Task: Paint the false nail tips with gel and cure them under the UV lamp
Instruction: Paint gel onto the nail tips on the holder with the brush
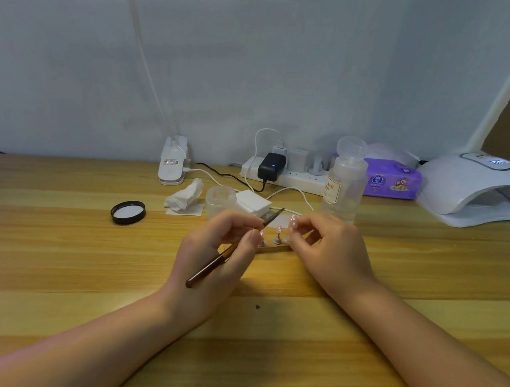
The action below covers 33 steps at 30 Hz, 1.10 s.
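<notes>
The left hand (pixel 227 246) gripped a brown nail brush (pixel 230 250), bristle end angled up toward the right. The right hand (pixel 326 246) pinched a pink false nail tip (pixel 293 220) — lifted above the wooden holder strip (pixel 276 248), where other tips stood on pegs. Farther back — far right — sat the white UV lamp (pixel 476 191).

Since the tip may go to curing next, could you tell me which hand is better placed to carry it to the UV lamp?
The right hand: it already pinches the nail tip, and the UV lamp stands on its side. The left hand is occupied holding the brush.
</notes>
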Motion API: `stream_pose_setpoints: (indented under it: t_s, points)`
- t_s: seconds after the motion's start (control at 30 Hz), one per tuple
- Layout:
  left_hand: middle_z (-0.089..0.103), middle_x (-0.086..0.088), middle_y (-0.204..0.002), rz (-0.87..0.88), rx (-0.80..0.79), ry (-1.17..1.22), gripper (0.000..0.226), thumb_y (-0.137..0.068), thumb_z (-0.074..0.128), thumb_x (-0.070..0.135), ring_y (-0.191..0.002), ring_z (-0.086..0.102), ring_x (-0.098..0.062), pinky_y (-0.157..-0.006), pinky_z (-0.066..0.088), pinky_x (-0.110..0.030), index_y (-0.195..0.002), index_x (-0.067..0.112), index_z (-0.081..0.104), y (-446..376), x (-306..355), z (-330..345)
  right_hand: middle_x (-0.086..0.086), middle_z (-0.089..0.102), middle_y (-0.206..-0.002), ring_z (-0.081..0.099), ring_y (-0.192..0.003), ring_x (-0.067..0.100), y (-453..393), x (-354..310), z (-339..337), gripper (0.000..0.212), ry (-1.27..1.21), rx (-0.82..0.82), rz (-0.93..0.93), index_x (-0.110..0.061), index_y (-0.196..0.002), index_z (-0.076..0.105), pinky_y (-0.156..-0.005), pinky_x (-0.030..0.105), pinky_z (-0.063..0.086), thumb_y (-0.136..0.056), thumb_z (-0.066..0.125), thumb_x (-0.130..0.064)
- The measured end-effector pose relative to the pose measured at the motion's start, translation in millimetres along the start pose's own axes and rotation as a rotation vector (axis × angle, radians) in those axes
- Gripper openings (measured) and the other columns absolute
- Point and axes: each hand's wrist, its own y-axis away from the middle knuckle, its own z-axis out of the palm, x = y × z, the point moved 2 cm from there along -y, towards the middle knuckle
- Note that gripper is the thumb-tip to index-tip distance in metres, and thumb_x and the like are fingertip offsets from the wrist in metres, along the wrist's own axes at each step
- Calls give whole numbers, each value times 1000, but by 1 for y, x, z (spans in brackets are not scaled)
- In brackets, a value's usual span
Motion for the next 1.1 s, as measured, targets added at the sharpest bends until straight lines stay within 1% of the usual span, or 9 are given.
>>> stream_pose_setpoints:
  t_s: [0.1,0.17,0.27,0.43,0.6,0.77,0.97,1.03,1.1]
  points:
    - [72,16,-89,0,1,-8,15,-87,56,38,-88,69,-6,-78,54,-20,-99,37,65,0,0,0,-14,64,-71,60,-68,-1,0,2,1,6,-246,9,155,-25,-84,69,-59,8,46,-86,68,-19]
    - [72,16,-91,2,-7,-23,17,-87,56,39,-89,69,-6,-78,53,-19,-100,37,65,1,0,0,-12,67,-72,61,-71,-4,1,3,2,9,-373,11,233,-27,-85,70,-60,5,46,-85,69,-19]
    - [72,14,-92,-5,-23,-42,19,-86,56,43,-91,69,-9,-79,54,-23,-102,38,66,1,-1,1,-11,70,-76,63,-73,0,1,0,1,15,-449,5,233,-29,-87,70,-63,8,48,-84,71,-15]
    - [71,17,-94,-2,-22,-68,17,-86,56,45,-89,67,-8,-76,51,-18,-101,43,65,1,-4,2,-3,71,-83,64,-77,8,2,-3,0,13,-414,-11,208,-22,-93,73,-70,17,53,-84,70,-12]
    - [72,13,-90,31,-30,-63,17,-88,57,39,-81,64,-4,-71,45,-11,-102,40,67,0,-4,2,-3,71,-84,63,-78,6,1,-3,-1,13,-388,3,192,-19,-93,74,-71,17,53,-84,70,-10]
    - [71,16,-85,55,-22,-32,15,-88,53,32,-80,64,-7,-72,51,-29,-94,34,67,2,-3,-1,-7,70,-83,63,-79,4,1,-1,0,14,-373,6,181,-20,-94,73,-69,13,51,-84,70,-11]
    - [72,14,-92,13,-14,-56,20,-88,57,40,-86,66,-9,-74,48,-17,-104,36,68,0,-4,2,-6,70,-86,63,-81,4,1,-3,0,13,-351,11,125,-19,-93,74,-72,16,51,-83,71,-11]
    - [73,11,-89,23,-25,-37,21,-88,58,38,-83,65,-10,-73,49,-22,-104,32,70,0,-4,1,-7,69,-85,63,-81,4,0,-3,0,14,-347,17,113,-20,-92,73,-72,15,51,-82,70,-11]
    - [73,9,-86,45,-32,-17,20,-87,58,34,-81,65,-13,-72,52,-33,-100,29,72,1,-3,-1,-7,69,-85,63,-81,5,0,-2,0,15,-337,20,118,-22,-93,72,-72,14,51,-83,70,-10]
